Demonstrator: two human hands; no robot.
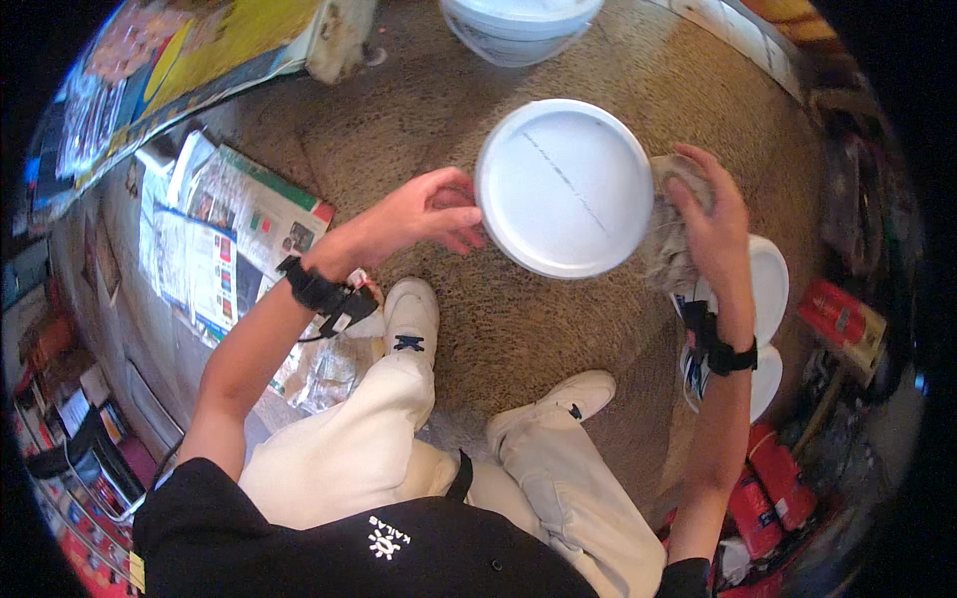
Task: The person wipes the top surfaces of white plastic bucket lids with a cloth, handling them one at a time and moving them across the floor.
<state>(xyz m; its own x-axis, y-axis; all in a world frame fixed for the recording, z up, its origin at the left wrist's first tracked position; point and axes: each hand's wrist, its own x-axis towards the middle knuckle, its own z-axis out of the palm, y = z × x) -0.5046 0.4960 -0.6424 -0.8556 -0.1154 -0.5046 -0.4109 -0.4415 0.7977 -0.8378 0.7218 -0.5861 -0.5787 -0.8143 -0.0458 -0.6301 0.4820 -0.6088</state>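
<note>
A round white plastic lid (pixel 564 187), with a raised rim and a line of faint print across it, faces up in front of me. It may be closing a bucket; anything beneath it is hidden. At the left rim is my left hand (pixel 441 213), its thumb and fingers curled close to the edge. Whether it grips the rim cannot be told. My right hand (pixel 714 217) holds a crumpled grey cloth (pixel 669 247) against the right side of the lid. A black strap with a small device is on each wrist.
Beyond the lid stands a white tub or stack of tubs (pixel 523 30). More white round lids or tubs (pixel 768 288) sit beside my right forearm. Printed cardboard (pixel 254 202) lies on the left. Red packages (pixel 766 486) are at lower right. My shoes (pixel 411 318) are on the brown floor (pixel 516 329).
</note>
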